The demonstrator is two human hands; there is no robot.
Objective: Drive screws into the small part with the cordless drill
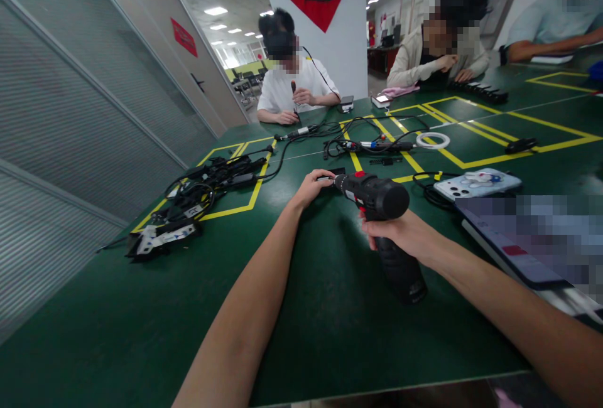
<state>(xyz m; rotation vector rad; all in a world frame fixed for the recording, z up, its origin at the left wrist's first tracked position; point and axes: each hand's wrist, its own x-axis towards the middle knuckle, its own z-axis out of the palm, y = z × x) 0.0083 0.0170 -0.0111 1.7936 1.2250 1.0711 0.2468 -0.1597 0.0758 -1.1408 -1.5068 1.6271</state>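
My right hand [393,232] is wrapped round the grip of a black cordless drill [377,194] with red accents. The drill lies nearly level, its chuck pointing left, and the battery end of its handle hangs toward me. At the tip, my left hand [315,187] rests low over the green table, fingers closed on a small black part [338,172]. Most of that part is hidden behind the fingers and the chuck. The bit meets or nearly meets it; whether they touch I cannot tell.
Tangled black cables and adapters [226,176] lie to the left, near a black-and-white piece [162,238]. Beyond the drill are an electric screwdriver [386,145] and a white ring coil [432,140]. A phone [478,183] and a tablet [522,238] lie right. Several people sit across the table.
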